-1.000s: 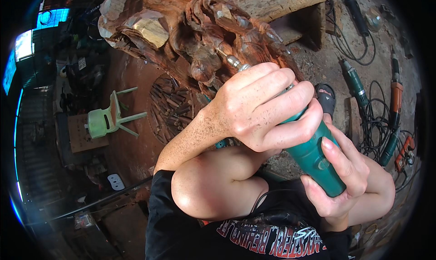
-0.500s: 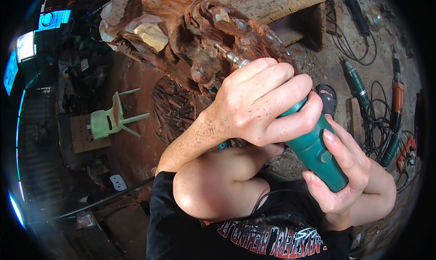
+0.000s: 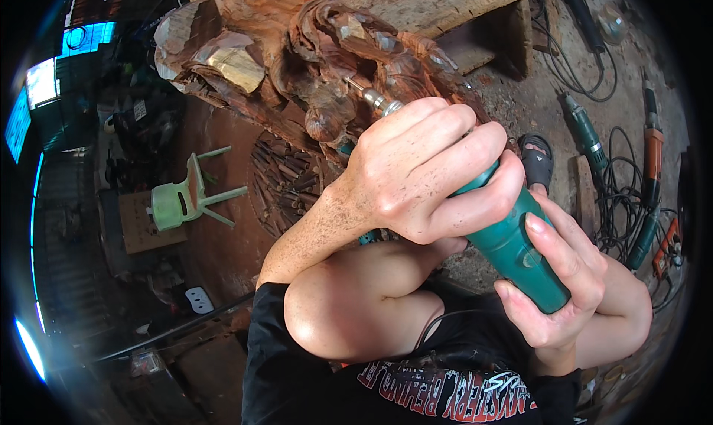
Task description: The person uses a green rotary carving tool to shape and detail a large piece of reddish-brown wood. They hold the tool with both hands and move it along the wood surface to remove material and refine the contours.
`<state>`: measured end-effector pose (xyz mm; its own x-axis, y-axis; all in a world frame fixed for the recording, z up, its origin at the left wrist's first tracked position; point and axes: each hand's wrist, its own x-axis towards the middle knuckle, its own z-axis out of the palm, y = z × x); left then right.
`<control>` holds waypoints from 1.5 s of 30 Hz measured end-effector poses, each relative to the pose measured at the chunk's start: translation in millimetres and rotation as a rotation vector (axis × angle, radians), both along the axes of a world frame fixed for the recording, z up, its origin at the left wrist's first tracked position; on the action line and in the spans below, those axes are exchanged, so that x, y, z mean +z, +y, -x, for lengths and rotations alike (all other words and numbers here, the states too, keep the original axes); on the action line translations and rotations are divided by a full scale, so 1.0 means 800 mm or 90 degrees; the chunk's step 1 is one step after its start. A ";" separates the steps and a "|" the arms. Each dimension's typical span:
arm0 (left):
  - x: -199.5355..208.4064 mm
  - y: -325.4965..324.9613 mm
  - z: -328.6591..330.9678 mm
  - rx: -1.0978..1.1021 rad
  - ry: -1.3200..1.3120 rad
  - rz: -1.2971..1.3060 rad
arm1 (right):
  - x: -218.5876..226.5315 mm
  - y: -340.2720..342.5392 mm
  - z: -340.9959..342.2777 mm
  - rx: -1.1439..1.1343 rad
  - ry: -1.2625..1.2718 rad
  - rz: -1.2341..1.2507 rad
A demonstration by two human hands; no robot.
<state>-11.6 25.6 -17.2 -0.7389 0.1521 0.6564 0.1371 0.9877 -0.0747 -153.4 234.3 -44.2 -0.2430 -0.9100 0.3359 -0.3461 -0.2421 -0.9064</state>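
Observation:
A green die grinder [image 3: 512,235] lies slanted across the middle, its metal collet and thin bit pointing up and left. My left hand [image 3: 431,172] is wrapped round its front part, with wood dust on the skin and forearm. Lower down, my right hand [image 3: 564,276] grips the rear of the body, thumb and fingers on either side. The bit's tip meets, or is very close to, a reddish-brown wood carving [image 3: 330,117] with deep folds and a rounded knob; exact contact is hard to make out.
A rough wooden block [image 3: 445,5] stands behind the carving. To the right lie another green grinder [image 3: 583,131], an orange power tool [image 3: 653,154] and tangled black cables [image 3: 616,217]. At left are a pale green chair [image 3: 174,202] and a pile of carving tools [image 3: 282,169].
The carving and the bit appear slightly further left, while the chair appears slightly further right. Both hands keep their hold on the die grinder.

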 end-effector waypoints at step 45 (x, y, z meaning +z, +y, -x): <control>-0.006 -0.011 0.013 -0.004 0.063 0.019 | 0.001 -0.016 -0.010 -0.060 -0.048 0.053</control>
